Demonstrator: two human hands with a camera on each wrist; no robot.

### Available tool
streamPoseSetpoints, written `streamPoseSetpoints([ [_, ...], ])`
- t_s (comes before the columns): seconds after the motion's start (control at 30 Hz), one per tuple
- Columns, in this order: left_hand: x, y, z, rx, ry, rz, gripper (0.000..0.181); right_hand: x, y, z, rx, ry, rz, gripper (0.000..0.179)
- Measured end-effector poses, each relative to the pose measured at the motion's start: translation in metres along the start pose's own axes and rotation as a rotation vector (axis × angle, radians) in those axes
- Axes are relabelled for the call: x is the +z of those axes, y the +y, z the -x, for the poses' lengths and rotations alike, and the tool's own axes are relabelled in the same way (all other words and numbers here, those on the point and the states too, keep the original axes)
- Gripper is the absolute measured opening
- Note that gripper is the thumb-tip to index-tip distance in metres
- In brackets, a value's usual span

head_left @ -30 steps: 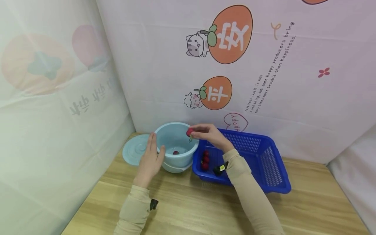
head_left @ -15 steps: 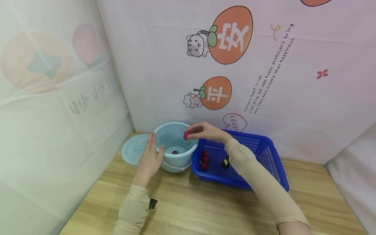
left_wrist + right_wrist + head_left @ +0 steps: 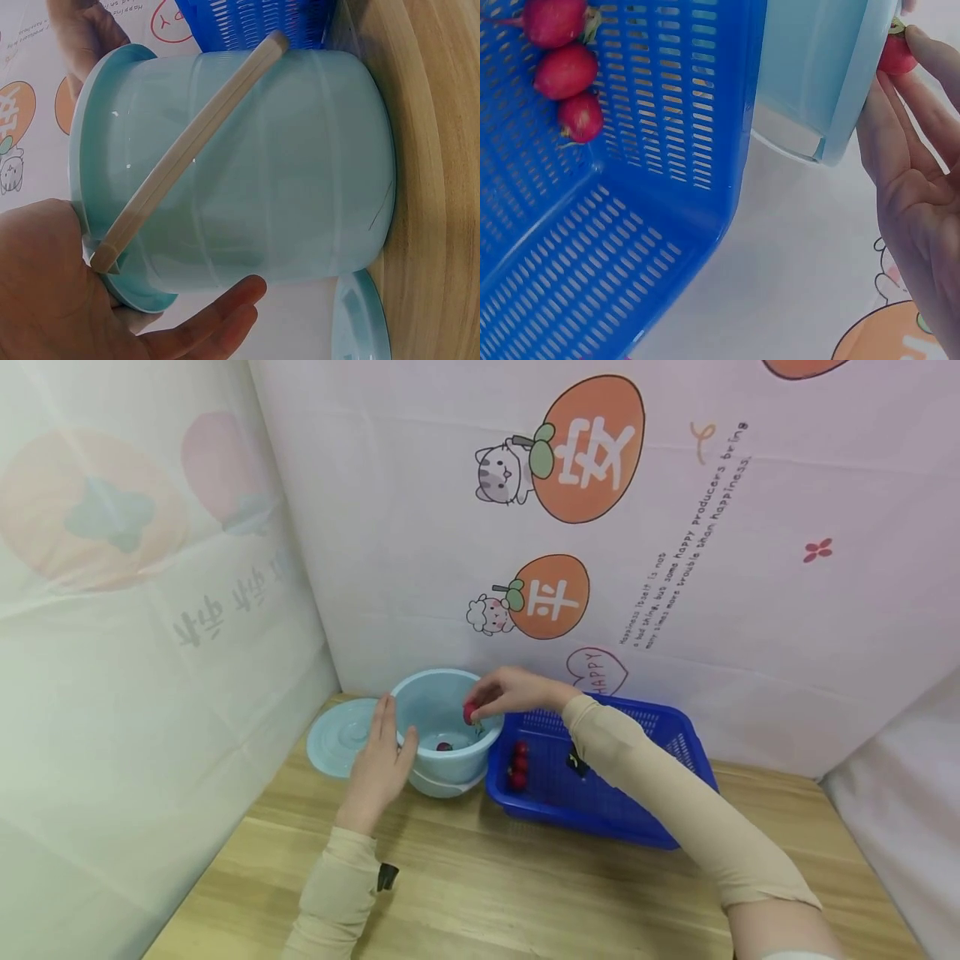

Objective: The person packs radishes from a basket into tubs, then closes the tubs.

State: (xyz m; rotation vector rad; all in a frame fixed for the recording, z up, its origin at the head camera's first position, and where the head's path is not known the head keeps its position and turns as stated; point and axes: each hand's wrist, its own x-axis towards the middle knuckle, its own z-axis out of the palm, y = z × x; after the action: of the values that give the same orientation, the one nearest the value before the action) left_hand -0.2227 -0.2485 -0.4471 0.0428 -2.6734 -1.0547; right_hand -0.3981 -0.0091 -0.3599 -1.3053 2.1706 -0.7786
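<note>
My right hand (image 3: 517, 689) pinches a red radish (image 3: 469, 712) by its fingertips, over the mouth of a light blue bucket (image 3: 448, 770). Green stem stubs show on this radish in the right wrist view, where the hand is close beside the bucket rim (image 3: 855, 82). Another radish (image 3: 445, 747) lies on the bucket's bottom. On the bucket's left side rests my left hand (image 3: 377, 768), its fingers straight up along the wall. The left wrist view shows that hand (image 3: 52, 277) at the rim, next to the pale handle (image 3: 187, 154).
A blue perforated basket (image 3: 585, 823) stands right of the bucket, with a row of 3 radishes (image 3: 519, 767) at its left end. The light blue lid (image 3: 337, 739) lies left of the bucket on the wooden table (image 3: 480, 893). Printed cloth (image 3: 420, 552) hangs behind.
My right hand has moved left and slightly down with the radish, from the bucket's right rim to over its opening. My left hand has stayed at the bucket's side.
</note>
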Motion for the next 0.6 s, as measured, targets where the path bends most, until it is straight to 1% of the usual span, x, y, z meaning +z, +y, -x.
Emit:
streamPoseSetpoints([
  [0.07,-0.0006,0.0002,0.0005,-0.009,-0.007,-0.004,0.074,0.0,-0.0003,-0.0017,0.002,-0.013,0.026,0.031],
  [0.2,0.0003,0.0001,0.0025,-0.024,-0.017,-0.008,0.074,0.002,0.0007,-0.0017,0.003,-0.028,0.041,0.033],
  [0.33,0.0013,0.0004,0.0043,-0.02,-0.019,0.001,0.074,0.003,0.0004,-0.0011,-0.014,-0.04,0.037,0.034],
  [0.5,0.0002,0.001,0.0048,-0.009,-0.008,0.0,0.074,0.0018,-0.0024,-0.0013,-0.044,-0.049,0.029,0.033],
  [0.6,-0.0012,0.0021,0.0038,-0.004,0.002,0.0,0.074,-0.0003,-0.0039,-0.0013,-0.049,-0.045,0.029,0.032],
])
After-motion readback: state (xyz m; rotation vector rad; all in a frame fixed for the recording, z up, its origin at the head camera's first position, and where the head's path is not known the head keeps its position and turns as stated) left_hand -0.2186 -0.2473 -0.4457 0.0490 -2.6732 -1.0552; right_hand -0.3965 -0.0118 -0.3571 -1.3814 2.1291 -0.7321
